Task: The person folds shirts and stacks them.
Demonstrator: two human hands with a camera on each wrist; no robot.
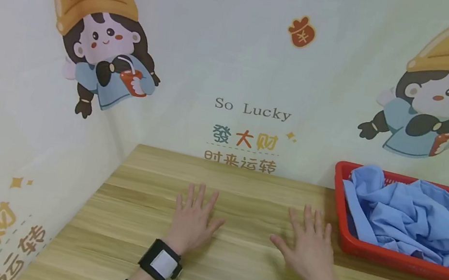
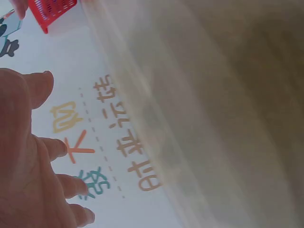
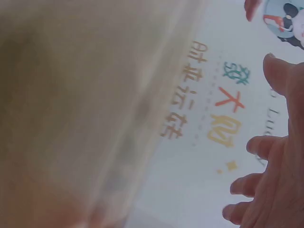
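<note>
Both hands hover palm down over a wood-grain table (image 1: 237, 279), fingers spread and nothing held. On the left side of the head view is the left hand (image 1: 191, 223), its thumb pointing inward. The right hand (image 1: 307, 248) mirrors it, with its little finger near a red plastic basket (image 1: 341, 212). Light blue cloth (image 1: 420, 215) lies crumpled in that basket. In the left wrist view the left hand (image 2: 23, 152) shows its fingers stretched out above the table surface. The right wrist view shows the right hand (image 3: 278, 156) likewise with fingers extended.
A pale printed wall sheet (image 1: 197, 33) with cartoon figures and lettering rises behind the table's far edge and along its left side. The red basket takes up the table's back right corner. Each wrist wears a black strap with a white patch.
</note>
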